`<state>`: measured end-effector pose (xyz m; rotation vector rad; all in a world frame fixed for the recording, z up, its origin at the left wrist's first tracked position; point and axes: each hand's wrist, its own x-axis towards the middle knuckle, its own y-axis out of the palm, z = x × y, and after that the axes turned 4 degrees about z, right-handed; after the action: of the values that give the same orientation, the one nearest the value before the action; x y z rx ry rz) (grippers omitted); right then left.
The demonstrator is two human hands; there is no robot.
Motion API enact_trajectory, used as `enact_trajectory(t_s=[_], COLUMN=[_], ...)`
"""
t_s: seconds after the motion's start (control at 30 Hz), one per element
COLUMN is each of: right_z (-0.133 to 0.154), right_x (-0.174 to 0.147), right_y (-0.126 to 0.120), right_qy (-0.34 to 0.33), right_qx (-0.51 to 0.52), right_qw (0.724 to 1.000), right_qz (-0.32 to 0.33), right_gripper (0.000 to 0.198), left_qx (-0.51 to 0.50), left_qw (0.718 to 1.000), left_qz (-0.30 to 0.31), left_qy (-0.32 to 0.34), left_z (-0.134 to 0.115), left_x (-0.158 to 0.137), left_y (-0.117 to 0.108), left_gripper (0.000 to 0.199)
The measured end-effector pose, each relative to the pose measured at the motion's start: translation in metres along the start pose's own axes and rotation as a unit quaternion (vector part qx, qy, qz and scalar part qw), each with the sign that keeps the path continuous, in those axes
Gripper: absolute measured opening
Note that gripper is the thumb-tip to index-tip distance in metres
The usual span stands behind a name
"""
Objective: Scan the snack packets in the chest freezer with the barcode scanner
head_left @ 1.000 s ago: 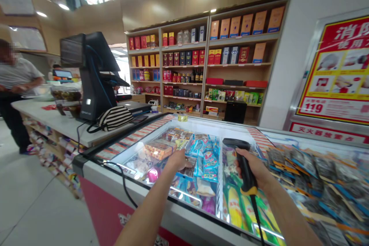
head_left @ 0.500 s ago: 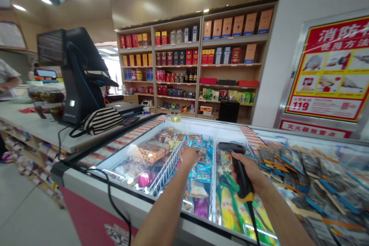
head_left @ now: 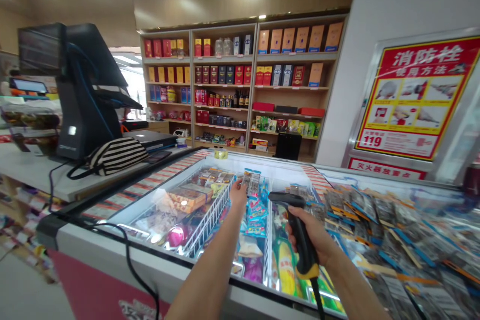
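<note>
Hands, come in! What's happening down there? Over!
Right hand gripping black-and-yellow plastic barcode scanner. Left hand holding flat, dark, blue-edged packet over white-rimmed, glass-topped freezer. Possible snag: thin black cable draped down freezer's front.

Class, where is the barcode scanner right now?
In the head view, right of centre: the barcode scanner is held in the right hand above the freezer, left of the piled packets.

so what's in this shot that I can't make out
Head view: print on the packet in the left grip, too small and blurred.
Head view: part of the scanner handle, covered by the right grip.
Head view: cable's far end, cut off by the bottom edge.
</note>
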<state>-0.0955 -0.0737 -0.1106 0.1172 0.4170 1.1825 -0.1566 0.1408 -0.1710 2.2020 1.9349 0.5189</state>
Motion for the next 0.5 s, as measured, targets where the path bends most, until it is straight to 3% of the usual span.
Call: enact_trajectory(t_s=[0.2,0.5], right_z=[-0.006,0.000], right_x=[-0.004,-0.005], right_y=[0.006,0.012], right_qy=[0.013,0.015], right_qx=[0.013,-0.002], right_qw=[1.000,1.000], right_qz=[0.018,-0.003], right_gripper=[0.021,0.022], left_qx=[-0.060,-0.106], left_qw=[0.998,0.993], left_qz=[-0.014,0.006], left_qy=[0.017,0.049], left_z=[-0.001,0.005], left_x=[-0.001,-0.001], left_y=[0.001,0.009], left_gripper=[0.021,0.019])
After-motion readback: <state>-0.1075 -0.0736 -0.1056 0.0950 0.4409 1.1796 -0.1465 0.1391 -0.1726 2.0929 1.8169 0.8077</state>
